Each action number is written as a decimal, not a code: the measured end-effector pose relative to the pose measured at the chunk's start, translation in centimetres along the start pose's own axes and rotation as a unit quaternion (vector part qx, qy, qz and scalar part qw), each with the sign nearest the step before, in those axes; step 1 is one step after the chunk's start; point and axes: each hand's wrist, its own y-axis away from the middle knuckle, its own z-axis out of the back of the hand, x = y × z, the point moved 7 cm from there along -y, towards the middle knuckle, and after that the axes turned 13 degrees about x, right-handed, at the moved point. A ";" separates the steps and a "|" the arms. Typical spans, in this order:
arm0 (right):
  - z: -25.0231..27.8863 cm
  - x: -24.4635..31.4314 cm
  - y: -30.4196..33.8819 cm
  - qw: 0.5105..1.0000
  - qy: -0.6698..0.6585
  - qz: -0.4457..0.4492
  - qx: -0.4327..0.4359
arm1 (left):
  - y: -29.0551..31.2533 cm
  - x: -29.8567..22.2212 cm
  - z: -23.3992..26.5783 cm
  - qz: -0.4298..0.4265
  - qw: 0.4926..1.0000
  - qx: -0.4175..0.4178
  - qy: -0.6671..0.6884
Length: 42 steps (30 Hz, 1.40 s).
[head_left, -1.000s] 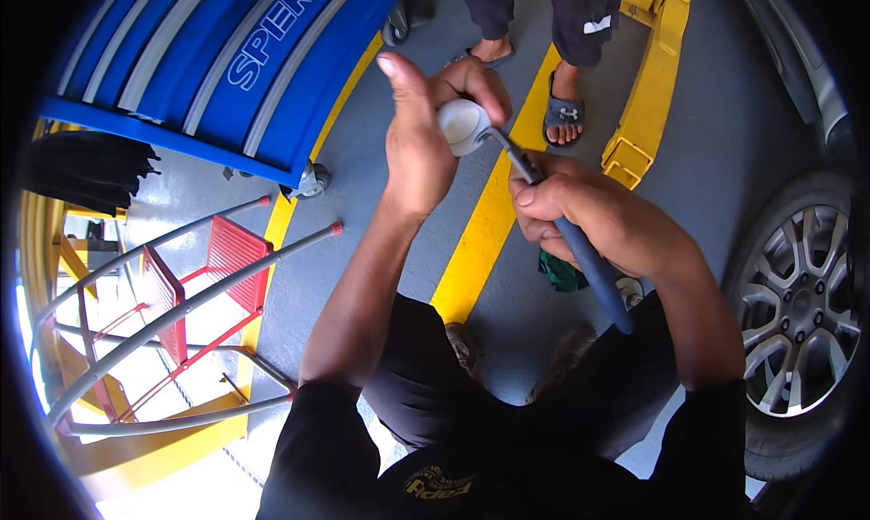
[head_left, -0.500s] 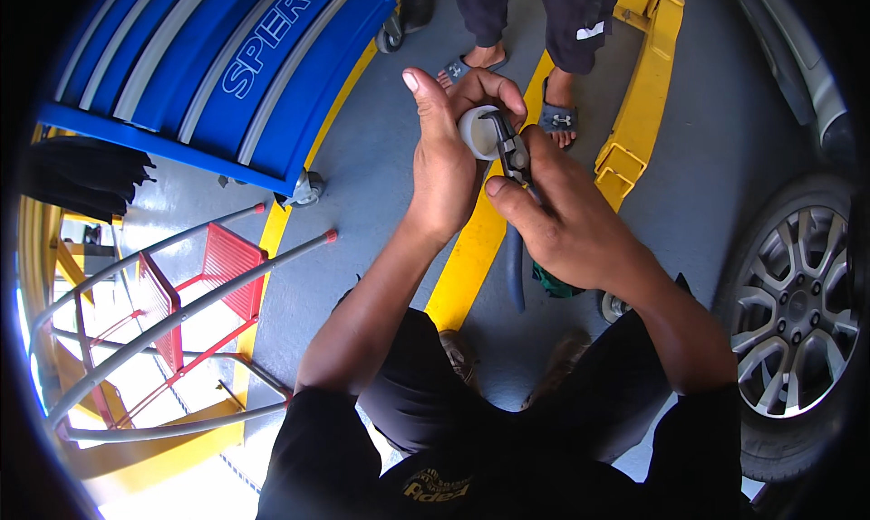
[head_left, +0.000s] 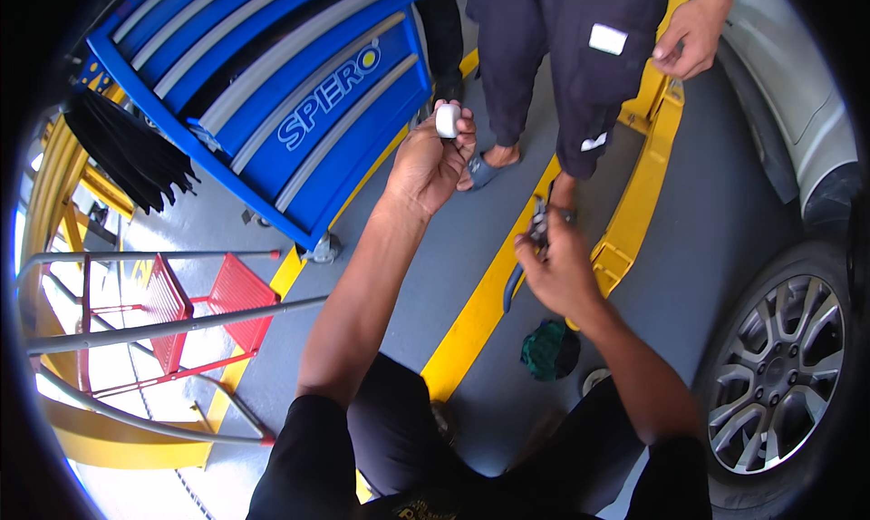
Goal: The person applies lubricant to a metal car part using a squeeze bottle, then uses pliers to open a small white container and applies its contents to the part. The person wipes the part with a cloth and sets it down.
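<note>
My left hand (head_left: 424, 165) is raised in front of the blue drawers, its fingers curled round a small white plastic piece (head_left: 448, 121), round like a cap or short cylinder. What its far side looks like is hidden. Lower and to the right, my right hand (head_left: 564, 264) grips a pair of pliers (head_left: 540, 225) with dark blue handles. The metal jaws point up and away from me, slightly blurred. The pliers and the white piece are well apart.
A blue tool cabinet (head_left: 263, 171) on casters stands at the upper left, near a red-stepped ladder (head_left: 249, 293). Ahead stands a person (head_left: 580, 58), one hand at the upper right. A yellow lift arm (head_left: 648, 171), a car wheel (head_left: 775, 375) and a dark green cloth (head_left: 544, 349) are on the right.
The pliers have come away from the white piece. My right hand has moved down with them; my left hand has moved slightly left with the piece. The view has shifted, showing more of the person and cabinet.
</note>
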 end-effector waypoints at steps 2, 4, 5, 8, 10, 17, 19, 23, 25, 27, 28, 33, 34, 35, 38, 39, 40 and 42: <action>-0.4 0.3 -0.1 0.999 0.032 0.005 0.010 | -1.4 -1.3 -3.2 -0.002 0.998 0.058 -0.030; -0.4 1.3 -0.3 0.998 0.054 -0.010 0.042 | -2.6 -2.9 -7.7 0.000 0.989 0.134 -0.064; -0.4 1.3 -0.3 0.997 0.058 -0.008 0.043 | -2.9 -3.2 -9.9 -0.017 0.989 0.125 -0.074; -0.7 2.2 -0.1 0.997 0.066 0.004 0.040 | -4.2 -4.4 -14.2 -0.045 0.986 0.163 0.012; -0.6 2.8 0.0 0.996 0.083 0.013 0.029 | -4.5 -4.7 -16.4 -0.012 0.977 0.196 0.089; -0.6 3.3 0.5 0.991 0.131 0.018 0.022 | -3.9 -4.9 -15.6 0.026 0.974 0.213 0.072; -0.3 3.3 0.8 0.990 0.137 0.018 0.025 | -4.3 -5.1 -15.0 -0.015 0.984 0.174 -0.037; -0.2 4.1 1.1 0.992 0.125 0.023 0.022 | -4.5 -6.4 -14.6 -0.043 0.982 0.169 -0.066; -0.2 3.9 1.1 0.993 0.114 0.035 0.012 | -4.4 -6.1 -14.0 -0.033 0.983 0.170 -0.067; 0.1 3.9 1.1 0.994 0.106 0.025 0.008 | -3.4 -6.0 -14.1 -0.038 0.979 0.139 -0.147; 0.2 3.9 1.1 0.995 0.101 0.020 0.007 | -3.4 -6.0 -14.5 -0.049 0.978 0.135 -0.150; 0.8 3.2 1.1 1.000 -0.023 -0.015 -0.001 | -1.2 -6.4 -14.8 -0.073 0.959 0.108 -0.250; 0.8 2.4 1.0 0.996 -0.083 -0.040 0.010 | 0.0 -5.8 -14.4 -0.071 0.956 0.090 -0.271; 0.5 2.0 0.9 0.983 -0.178 -0.032 0.020 | 1.3 -5.1 -12.8 -0.060 0.942 0.070 -0.321; 1.5 2.1 1.2 0.932 -0.352 -0.080 0.023 | 5.1 -1.3 -7.4 -0.013 0.820 0.104 -0.562; 1.9 1.3 1.2 0.922 -0.376 -0.089 0.029 | 6.5 0.7 -5.8 0.057 0.829 0.112 -0.545; 2.1 1.0 0.9 0.915 -0.393 -0.088 0.008 | 7.4 2.0 -4.1 0.060 0.784 0.129 -0.605; 2.5 0.5 0.6 0.901 -0.424 -0.087 -0.036 | 8.9 4.7 -2.6 0.128 0.768 0.136 -0.613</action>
